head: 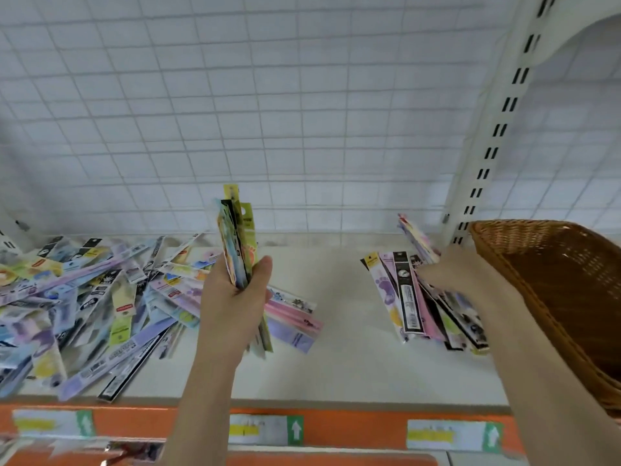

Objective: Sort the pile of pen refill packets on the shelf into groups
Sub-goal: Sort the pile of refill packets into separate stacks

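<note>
A big loose pile of pen refill packets [84, 297] covers the left half of the white shelf [342, 348]. My left hand [235, 297] grips an upright bundle of packets [240, 237] above the pile's right edge. A smaller fanned group of packets [410, 297] lies at the right of the shelf. My right hand [460, 274] is over this group and holds a few packets [416, 237] tilted up toward the back wall.
A brown wicker basket [554, 280] stands at the far right, against a slotted white upright [497, 129]. A white wire grid [268, 112] backs the shelf. The orange front edge [353, 428] carries price labels [265, 430]. Bare shelf lies between the two groups.
</note>
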### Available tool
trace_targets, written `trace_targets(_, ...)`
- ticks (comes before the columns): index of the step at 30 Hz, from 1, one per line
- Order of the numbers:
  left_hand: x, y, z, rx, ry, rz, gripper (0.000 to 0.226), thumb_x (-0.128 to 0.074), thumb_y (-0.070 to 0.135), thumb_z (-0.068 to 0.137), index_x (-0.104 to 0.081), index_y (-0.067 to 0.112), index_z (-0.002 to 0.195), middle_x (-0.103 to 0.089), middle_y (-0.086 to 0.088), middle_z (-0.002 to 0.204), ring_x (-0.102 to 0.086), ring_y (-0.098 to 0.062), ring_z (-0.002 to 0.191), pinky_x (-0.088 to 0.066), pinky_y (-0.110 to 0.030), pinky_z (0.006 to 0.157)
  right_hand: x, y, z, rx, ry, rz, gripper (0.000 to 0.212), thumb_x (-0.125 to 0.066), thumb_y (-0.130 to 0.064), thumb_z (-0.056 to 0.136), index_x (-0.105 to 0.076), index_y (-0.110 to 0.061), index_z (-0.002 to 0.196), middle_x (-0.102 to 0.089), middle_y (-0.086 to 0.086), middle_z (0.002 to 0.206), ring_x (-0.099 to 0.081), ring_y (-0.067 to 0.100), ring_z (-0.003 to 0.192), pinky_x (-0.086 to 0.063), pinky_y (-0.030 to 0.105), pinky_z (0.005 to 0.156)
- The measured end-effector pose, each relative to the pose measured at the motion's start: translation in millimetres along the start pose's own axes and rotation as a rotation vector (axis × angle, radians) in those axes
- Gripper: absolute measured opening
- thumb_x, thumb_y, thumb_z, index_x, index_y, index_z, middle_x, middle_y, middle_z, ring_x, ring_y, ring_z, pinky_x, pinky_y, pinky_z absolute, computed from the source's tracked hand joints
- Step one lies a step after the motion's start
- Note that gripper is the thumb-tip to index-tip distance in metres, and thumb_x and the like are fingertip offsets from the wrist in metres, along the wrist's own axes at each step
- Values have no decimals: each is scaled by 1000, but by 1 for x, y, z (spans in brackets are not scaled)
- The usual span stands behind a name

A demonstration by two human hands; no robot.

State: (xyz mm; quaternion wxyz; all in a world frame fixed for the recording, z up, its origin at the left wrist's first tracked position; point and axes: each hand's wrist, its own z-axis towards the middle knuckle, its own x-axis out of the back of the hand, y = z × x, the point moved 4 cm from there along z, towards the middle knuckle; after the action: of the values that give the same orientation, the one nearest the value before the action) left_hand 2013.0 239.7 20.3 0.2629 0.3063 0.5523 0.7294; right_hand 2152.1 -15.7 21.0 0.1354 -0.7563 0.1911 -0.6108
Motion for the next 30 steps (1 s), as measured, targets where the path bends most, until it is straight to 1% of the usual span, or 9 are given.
trace_targets(3, -9, 0, 0, 22, -18, 28, 27, -61, 21, 89, -59, -5, 94, -60, -11, 69, -56, 2, 41, -45, -14, 46, -6, 3, 2, 42, -36, -69, 49, -59, -24, 85, -47, -3, 128, -57, 17, 117, -58, 31, 96, -47, 30, 79)
trace_targets(7, -16, 1, -3, 51, -33, 68, 31, -61, 26, 88, -60, -4, 94, -62, -12, 67, -59, -9, 51, -43, -21, 50, -18, 9, 8, 37, -16, 23, 83, -67, -46, 79, -29, -1, 139, -52, 13, 123, -54, 31, 111, -45, 34, 89)
trace_targets(10, -19, 1, -1, 69, -36, 64, 30, -62, 27, 88, -60, -3, 92, -60, -7, 62, -58, -15, 56, -41, -26, 55, -21, 12, 10, 31, 31, -5, 91, -67, -47, 79, -22, 1, 141, -46, 16, 135, -47, 34, 122, -43, 38, 95)
trace_targets(15, -29, 2, 1, 68, -71, 54, 23, -61, 23, 89, -59, 0, 90, -60, -8, 68, -54, 2, 40, -42, -10, 43, -22, 20, 9, 68, 175, -34, 79, -62, -54, 76, -38, -6, 134, -53, 12, 123, -53, 34, 111, -47, 43, 90)
trace_targets(19, -51, 8, 1, 40, -112, -46, 11, -62, 19, 88, -58, 9, 86, -60, -1, 69, -60, 2, 49, -48, -22, 59, -19, 23, -3, 234, 378, 19, 51, -56, -46, 86, -52, -10, 122, -58, 11, 118, -54, 31, 108, -47, 40, 88)
trace_targets(23, -83, 8, -6, -43, -146, -106, 20, -65, 19, 86, -59, 0, 89, -60, -6, 73, -61, -13, 68, -49, -26, 68, -20, 32, -17, 457, 633, 156, 22, -65, -25, 85, -64, -7, 98, -65, 9, 94, -59, 27, 86, -45, 31, 68)
trace_targets(26, -106, 4, -16, -83, -226, -97, 17, -66, 14, 86, -53, 5, 78, -52, 0, 64, -49, -6, 55, -42, -13, 55, -23, 43, -25, 514, 653, 205, 12, -65, -14, 84, -65, -6, 93, -65, 7, 88, -63, 26, 82, -48, 29, 63)
trace_targets(28, -119, -4, -21, -75, -278, -69, 15, -66, 12, 85, -52, 13, 79, -51, 6, 62, -48, 0, 51, -41, -10, 53, -24, 51, -27, 511, 644, 237, 10, -63, -11, 84, -65, -6, 92, -64, 5, 87, -63, 24, 77, -51, 31, 60)
trace_targets(30, -127, -11, -20, -51, -296, -20, 16, -66, 12, 86, -52, 18, 81, -53, 6, 64, -53, -3, 57, -44, -14, 56, -24, 57, -26, 501, 652, 247, 9, -62, -10, 84, -64, -6, 92, -64, 6, 86, -61, 25, 74, -48, 31, 58)
